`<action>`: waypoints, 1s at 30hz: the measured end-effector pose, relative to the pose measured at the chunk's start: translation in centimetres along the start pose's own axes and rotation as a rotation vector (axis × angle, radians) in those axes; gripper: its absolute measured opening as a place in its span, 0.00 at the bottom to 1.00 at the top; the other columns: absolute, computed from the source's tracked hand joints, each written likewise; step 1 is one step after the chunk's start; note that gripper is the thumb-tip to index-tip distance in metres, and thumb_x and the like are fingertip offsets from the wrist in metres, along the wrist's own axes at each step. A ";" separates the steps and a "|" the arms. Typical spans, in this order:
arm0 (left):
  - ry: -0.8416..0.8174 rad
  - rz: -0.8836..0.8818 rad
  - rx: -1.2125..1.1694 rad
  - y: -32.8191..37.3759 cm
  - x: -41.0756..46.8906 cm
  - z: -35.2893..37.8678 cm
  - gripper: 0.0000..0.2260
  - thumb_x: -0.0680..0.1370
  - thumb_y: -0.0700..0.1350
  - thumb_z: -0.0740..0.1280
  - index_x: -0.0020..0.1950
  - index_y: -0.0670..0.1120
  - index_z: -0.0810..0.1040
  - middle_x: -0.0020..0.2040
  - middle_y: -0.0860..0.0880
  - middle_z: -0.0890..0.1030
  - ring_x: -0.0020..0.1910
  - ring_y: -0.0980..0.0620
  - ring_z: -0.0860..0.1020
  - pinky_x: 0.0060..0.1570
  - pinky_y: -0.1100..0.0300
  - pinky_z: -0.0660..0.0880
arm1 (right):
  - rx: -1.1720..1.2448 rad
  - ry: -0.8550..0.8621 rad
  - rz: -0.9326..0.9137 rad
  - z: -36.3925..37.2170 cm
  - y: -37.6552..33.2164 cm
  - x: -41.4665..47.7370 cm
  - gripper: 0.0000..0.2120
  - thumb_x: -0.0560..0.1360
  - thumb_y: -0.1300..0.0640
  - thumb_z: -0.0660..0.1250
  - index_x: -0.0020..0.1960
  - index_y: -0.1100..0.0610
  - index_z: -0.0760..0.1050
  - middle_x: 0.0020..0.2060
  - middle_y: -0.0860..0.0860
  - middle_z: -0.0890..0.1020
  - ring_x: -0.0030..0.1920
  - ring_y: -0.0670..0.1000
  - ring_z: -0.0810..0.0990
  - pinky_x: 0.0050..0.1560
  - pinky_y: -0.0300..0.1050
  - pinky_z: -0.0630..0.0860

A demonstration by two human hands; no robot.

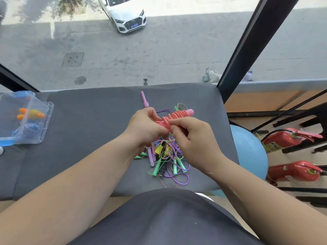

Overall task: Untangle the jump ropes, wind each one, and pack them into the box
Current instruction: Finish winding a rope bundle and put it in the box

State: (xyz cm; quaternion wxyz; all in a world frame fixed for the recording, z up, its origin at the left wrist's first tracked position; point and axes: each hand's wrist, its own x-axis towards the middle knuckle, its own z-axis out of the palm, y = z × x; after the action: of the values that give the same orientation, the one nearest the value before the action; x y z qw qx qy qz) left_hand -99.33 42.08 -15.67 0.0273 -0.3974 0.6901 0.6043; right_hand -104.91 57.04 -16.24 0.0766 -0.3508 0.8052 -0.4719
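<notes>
I hold a pink jump rope (174,116) above the middle of the grey table (88,138), its cord wound in coils round its handles. My left hand (145,128) grips the near end of the bundle. My right hand (192,138) pinches the cord at the bundle's near side. Under my hands lies a tangled heap of jump ropes (168,160) with green, purple, yellow and black handles. A loose pink handle (144,100) lies beyond the heap. The clear plastic box (40,124) stands open at the left with an orange-handled rope and a blue-white rope inside.
A blue exercise ball (251,152) sits right of the table. Two red fire extinguishers (286,140) lie on the floor beyond it, beside black frames. A black window post (247,50) rises at the table's far right corner.
</notes>
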 end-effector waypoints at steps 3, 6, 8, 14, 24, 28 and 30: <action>0.100 0.102 0.138 0.0 0.2 0.4 0.15 0.59 0.34 0.74 0.38 0.47 0.71 0.33 0.46 0.79 0.27 0.50 0.68 0.21 0.66 0.63 | 0.000 -0.006 0.022 -0.2 -0.2 -0.5 0.09 0.78 0.64 0.67 0.52 0.57 0.85 0.36 0.46 0.83 0.41 0.47 0.78 0.40 0.39 0.73; 0.082 0.079 0.020 0.3 0.0 0.5 0.16 0.61 0.31 0.72 0.39 0.46 0.69 0.33 0.44 0.75 0.25 0.50 0.66 0.20 0.65 0.60 | -0.088 0.027 -0.144 0.0 0.7 -0.9 0.11 0.78 0.61 0.65 0.56 0.60 0.83 0.39 0.53 0.81 0.40 0.51 0.78 0.41 0.50 0.75; 0.043 0.004 -0.106 0.5 -0.1 0.5 0.18 0.63 0.28 0.71 0.40 0.46 0.68 0.33 0.42 0.72 0.22 0.52 0.63 0.22 0.66 0.57 | -0.177 0.027 -0.259 0.1 1.7 -1.1 0.14 0.80 0.60 0.63 0.61 0.62 0.81 0.40 0.54 0.79 0.39 0.55 0.78 0.37 0.53 0.77; -0.260 -0.193 -0.404 0.8 -0.8 0.5 0.18 0.72 0.29 0.67 0.39 0.51 0.66 0.39 0.41 0.71 0.30 0.52 0.64 0.20 0.68 0.56 | -0.014 0.144 -0.427 -0.9 2.9 -1.2 0.13 0.79 0.67 0.65 0.63 0.65 0.79 0.41 0.56 0.78 0.41 0.54 0.77 0.43 0.47 0.77; -0.570 -0.051 -0.728 1.8 -1.7 0.4 0.20 0.60 0.34 0.71 0.47 0.47 0.69 0.37 0.45 0.77 0.25 0.53 0.67 0.17 0.68 0.61 | 0.803 0.081 0.155 -2.8 1.0 0.2 0.11 0.73 0.64 0.73 0.44 0.60 0.70 0.32 0.61 0.75 0.28 0.45 0.71 0.31 0.36 0.69; -0.796 -0.138 -0.716 1.4 -1.7 -0.1 0.27 0.59 0.35 0.76 0.57 0.44 0.75 0.40 0.46 0.75 0.28 0.54 0.68 0.17 0.68 0.64 | 0.930 -0.324 0.234 -4.1 1.5 1.3 0.23 0.74 0.64 0.70 0.66 0.52 0.68 0.30 0.52 0.75 0.28 0.48 0.67 0.27 0.39 0.64; -0.877 -0.196 -0.724 1.0 -1.8 -0.1 0.23 0.60 0.39 0.79 0.54 0.44 0.80 0.42 0.45 0.77 0.29 0.54 0.70 0.18 0.69 0.66 | 0.881 -0.491 0.235 -5.0 1.4 1.8 0.16 0.75 0.63 0.68 0.59 0.49 0.76 0.33 0.50 0.77 0.28 0.45 0.68 0.27 0.36 0.64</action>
State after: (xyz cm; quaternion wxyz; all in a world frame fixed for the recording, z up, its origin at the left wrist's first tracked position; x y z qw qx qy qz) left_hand -98.67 42.89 -13.92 0.2290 -0.1559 0.3233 0.9048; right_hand -109.21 59.84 -14.34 0.4562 -0.2931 0.5223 -0.6582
